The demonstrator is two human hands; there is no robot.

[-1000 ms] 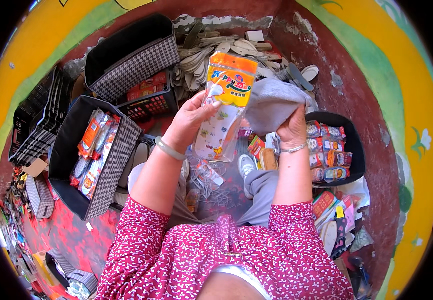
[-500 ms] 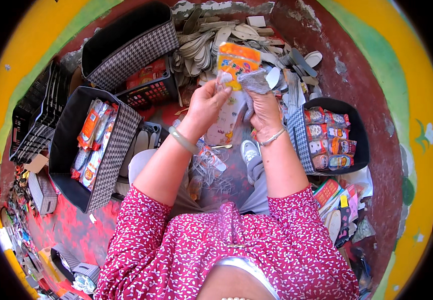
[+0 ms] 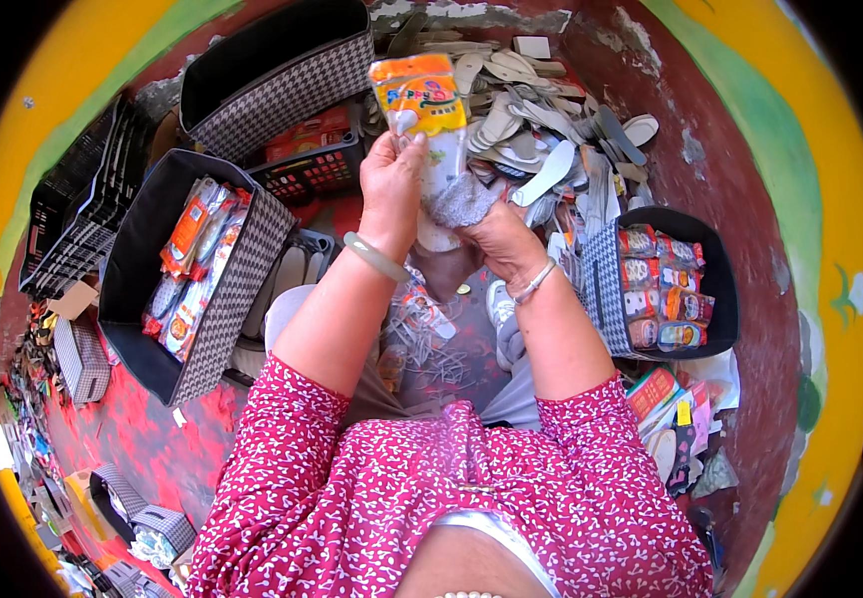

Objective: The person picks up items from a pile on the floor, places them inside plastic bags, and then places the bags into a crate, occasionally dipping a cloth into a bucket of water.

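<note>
Between finger and thumb, my left hand [image 3: 392, 184] grips a clear plastic packet [image 3: 417, 97] with an orange and yellow printed top. A pale, insole-shaped piece shows through the packet's lower part. My right hand [image 3: 507, 237] is closed around a bunched grey cloth [image 3: 462, 201], which lies against the packet's lower right side. The fingers of that hand are partly hidden by the cloth. Behind the packet lies a heap of loose grey and white insoles [image 3: 514, 130].
To the left, a houndstooth bin [image 3: 244, 274] holds similar packets; another houndstooth bin [image 3: 277, 85] stands behind it. A smaller bin [image 3: 599, 289] on the right contains rolled packets. Black crates [image 3: 87, 204] are stacked far left. Rubber bands [image 3: 436, 359] litter the floor between my feet.
The packet and my left hand have moved left and upward. My right hand has come left and slightly down, bringing the cloth to the packet's lower part. The view has shifted slightly.
</note>
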